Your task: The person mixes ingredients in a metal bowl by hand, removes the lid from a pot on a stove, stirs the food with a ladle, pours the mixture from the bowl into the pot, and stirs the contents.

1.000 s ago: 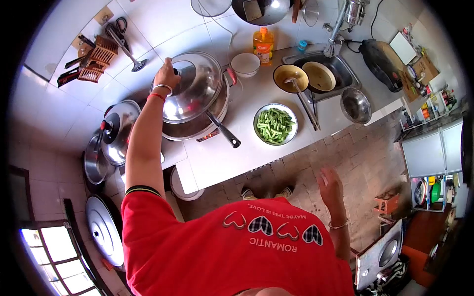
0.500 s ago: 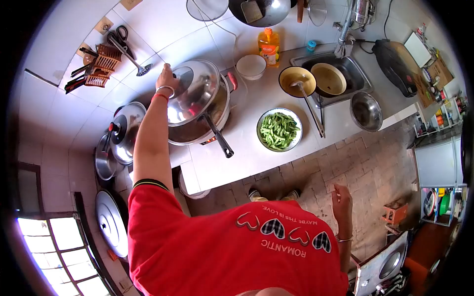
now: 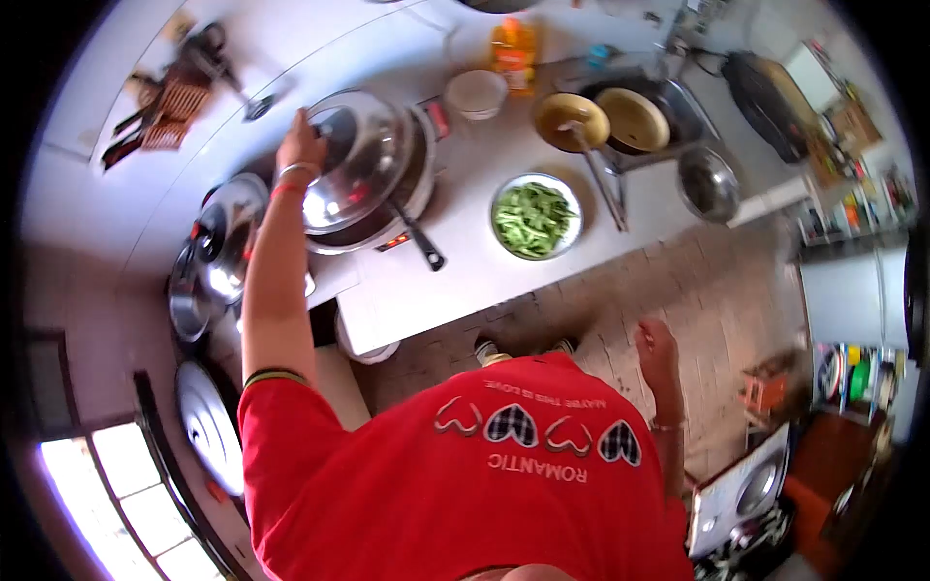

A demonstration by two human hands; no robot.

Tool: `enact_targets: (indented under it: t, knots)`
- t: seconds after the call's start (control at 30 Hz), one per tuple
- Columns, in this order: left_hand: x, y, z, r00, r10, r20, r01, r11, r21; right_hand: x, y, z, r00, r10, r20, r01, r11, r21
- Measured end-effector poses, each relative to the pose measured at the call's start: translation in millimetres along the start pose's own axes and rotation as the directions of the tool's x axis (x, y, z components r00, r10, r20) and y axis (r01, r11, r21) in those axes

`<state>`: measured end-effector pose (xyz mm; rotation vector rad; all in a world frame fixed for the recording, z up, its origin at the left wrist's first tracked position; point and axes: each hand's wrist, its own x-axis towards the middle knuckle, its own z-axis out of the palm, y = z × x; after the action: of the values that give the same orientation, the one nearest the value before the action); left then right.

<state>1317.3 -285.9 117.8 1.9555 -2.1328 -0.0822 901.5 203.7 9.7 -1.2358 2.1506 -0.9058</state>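
One left grip (image 3: pixel 302 147) clasps a lid (image 3: pixel 363 169) half-hiding the pan (image 3: pixel 417 184); the blurred right grip (image 3: pixel 659 351) curls inward.

The lid (image 3: pixel 373 160) is over the pan (image 3: pixel 422 182), left of the vegetable bowl (image 3: pixel 574 230) (the sink (image 3: pixel 690 114) lies farther right).

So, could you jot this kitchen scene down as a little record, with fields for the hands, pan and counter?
Left hand: gripping the lid by its knob
Right hand: above the floor, holding nothing visible
Pan: partly covered by the lid; contents unclear
Black handle: sticking out from under the lid
Counter: bowl of cut green vegetables, orange bottle, metal bowl
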Motion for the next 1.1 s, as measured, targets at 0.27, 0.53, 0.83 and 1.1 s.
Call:
enact_targets:
  t: [0.27, 0.53, 0.83, 1.1]
  knots:
    - [26.5, -39.1, 21.7, 0.908, 0.368, -0.2, -0.348, 0.929, 0.128, -5.5, 35.2, -24.6, 0.998, 0.022, -0.067, -0.023, 1.0, -0.009]
    - [-98.0, 133.0, -103.0, 0.837, 0.464, -0.291, -0.507, 0.858, -0.089, -15.6, 118.5, -87.8, 0.987, 0.105, -0.123, -0.1, 0.994, 0.052]
    - [-277.4, 318.2, 57.3, 0.785, 0.564, 0.255, -0.271, 0.684, -0.678, 49.8, 200.1, -132.6, 0.982, 0.167, -0.088, -0.15, 0.974, 0.172]
    - [-233.8, 357.5, 247.7, 0.975, 0.147, 0.165, 0.069, 0.509, -0.858, 164.1, 173.8, -127.3, 0.994, -0.001, 0.113, -0.023, 0.976, 0.216]
